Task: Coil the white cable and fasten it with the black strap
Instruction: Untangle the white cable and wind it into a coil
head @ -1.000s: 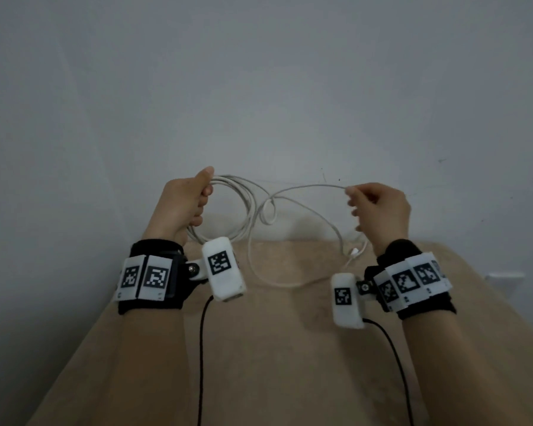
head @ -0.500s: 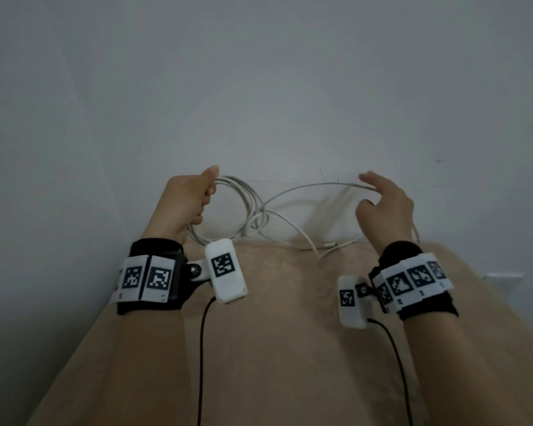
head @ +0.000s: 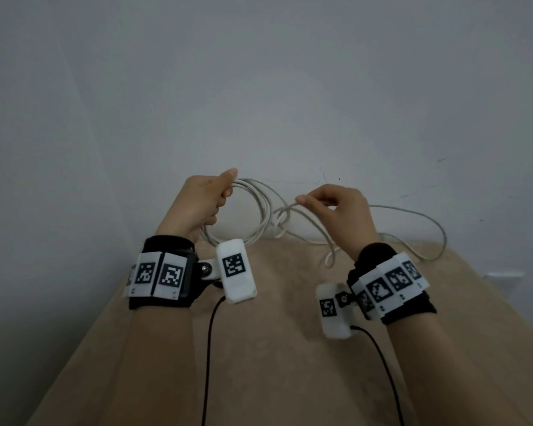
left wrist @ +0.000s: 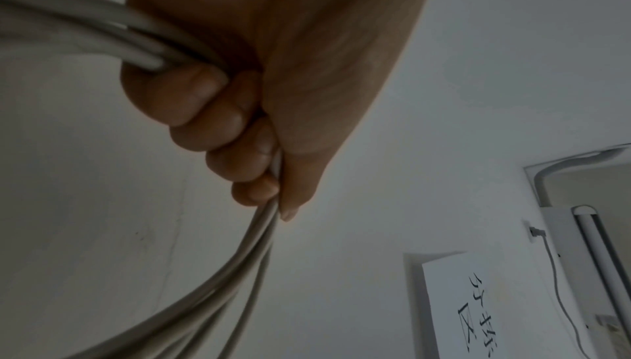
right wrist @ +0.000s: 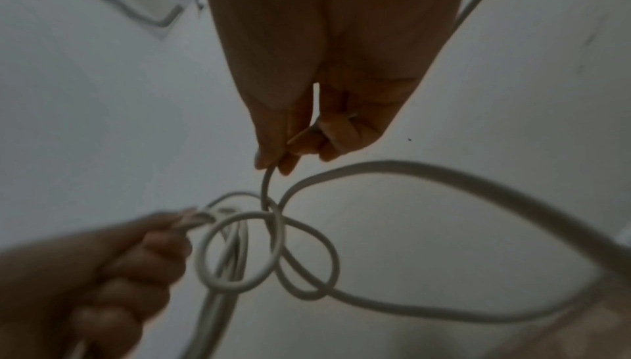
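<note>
My left hand (head: 208,199) grips several loops of the white cable (head: 260,207), held up above the far end of the table; in the left wrist view the fingers (left wrist: 218,127) curl round the bundled strands (left wrist: 239,262). My right hand (head: 330,201) pinches a single strand of the cable between thumb and forefinger, close to the coil. In the right wrist view that strand (right wrist: 264,186) runs down from the fingertips into small tangled loops (right wrist: 270,251). A long slack loop (head: 425,229) trails to the right onto the table. No black strap shows in any view.
The tan table (head: 277,348) runs toward a grey-white wall (head: 259,87). Black leads (head: 208,348) hang from the white wrist cameras. A wall socket (head: 502,279) sits at the right. A sign with writing (left wrist: 474,305) hangs on the wall.
My right hand, open half a second ago, has moved left toward the coil and now pinches a strand. The slack now lies out to the right. My left hand has kept its grip.
</note>
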